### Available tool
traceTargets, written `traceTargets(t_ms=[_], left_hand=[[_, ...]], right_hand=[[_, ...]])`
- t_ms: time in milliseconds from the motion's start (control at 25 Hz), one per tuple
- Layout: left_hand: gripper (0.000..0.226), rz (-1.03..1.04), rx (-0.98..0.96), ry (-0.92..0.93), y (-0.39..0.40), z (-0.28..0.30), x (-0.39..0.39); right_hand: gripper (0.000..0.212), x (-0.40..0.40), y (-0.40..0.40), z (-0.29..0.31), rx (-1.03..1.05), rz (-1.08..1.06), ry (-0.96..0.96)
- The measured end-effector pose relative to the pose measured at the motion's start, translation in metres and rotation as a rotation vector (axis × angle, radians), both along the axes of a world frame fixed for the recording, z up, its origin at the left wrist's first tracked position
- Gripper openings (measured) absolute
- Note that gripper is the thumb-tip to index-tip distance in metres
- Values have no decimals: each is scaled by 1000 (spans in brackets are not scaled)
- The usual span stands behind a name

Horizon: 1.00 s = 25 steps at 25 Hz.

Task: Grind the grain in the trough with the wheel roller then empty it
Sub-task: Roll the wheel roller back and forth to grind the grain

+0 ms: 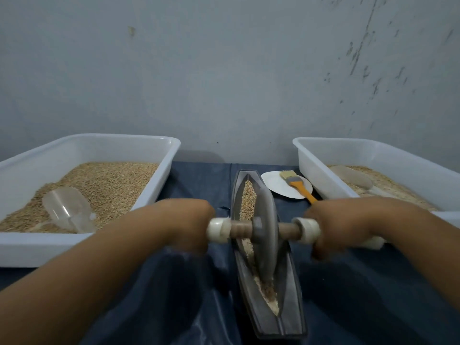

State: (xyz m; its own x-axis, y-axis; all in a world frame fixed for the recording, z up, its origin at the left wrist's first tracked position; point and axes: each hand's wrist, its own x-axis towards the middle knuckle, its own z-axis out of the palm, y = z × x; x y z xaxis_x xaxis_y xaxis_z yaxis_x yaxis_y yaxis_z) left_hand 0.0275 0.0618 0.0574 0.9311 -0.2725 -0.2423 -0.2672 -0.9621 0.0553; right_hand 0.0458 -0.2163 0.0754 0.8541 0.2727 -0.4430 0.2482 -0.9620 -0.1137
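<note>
The left hand (pixel 185 224) and right hand (pixel 341 226) each grip a white handle end of the grey metal wheel roller (pixel 266 235), standing in the long grey boat-shaped trough (pixel 290 282) of tan grain (pixel 249 199).

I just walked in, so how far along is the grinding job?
Partly done: grain beyond the wheel roller looks whole, nearer grain finer. In hand: left hand and right hand grip the roller's handles in the trough. Left: finish grinding, then empty it.
</note>
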Motion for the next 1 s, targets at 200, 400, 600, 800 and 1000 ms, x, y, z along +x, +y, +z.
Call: traceTargets(t_ms=[200, 400, 600, 800, 1000], left_hand=[[17, -19, 66, 13, -3, 8, -5], [17, 126, 34, -483, -14, -15, 52], [21, 135, 16, -442, -14, -14, 55], [24, -31, 19, 48, 6, 3, -5], [19, 0, 58, -31, 3, 2, -5]], right_hand=[[26, -5, -5, 4, 16, 24, 182], [14, 48, 22, -25, -77, -140, -631], [10, 51, 22, -31, -85, -92, -763], [29, -10, -6, 4, 67, -7, 40], [27, -10, -6, 6, 32, -12, 78]])
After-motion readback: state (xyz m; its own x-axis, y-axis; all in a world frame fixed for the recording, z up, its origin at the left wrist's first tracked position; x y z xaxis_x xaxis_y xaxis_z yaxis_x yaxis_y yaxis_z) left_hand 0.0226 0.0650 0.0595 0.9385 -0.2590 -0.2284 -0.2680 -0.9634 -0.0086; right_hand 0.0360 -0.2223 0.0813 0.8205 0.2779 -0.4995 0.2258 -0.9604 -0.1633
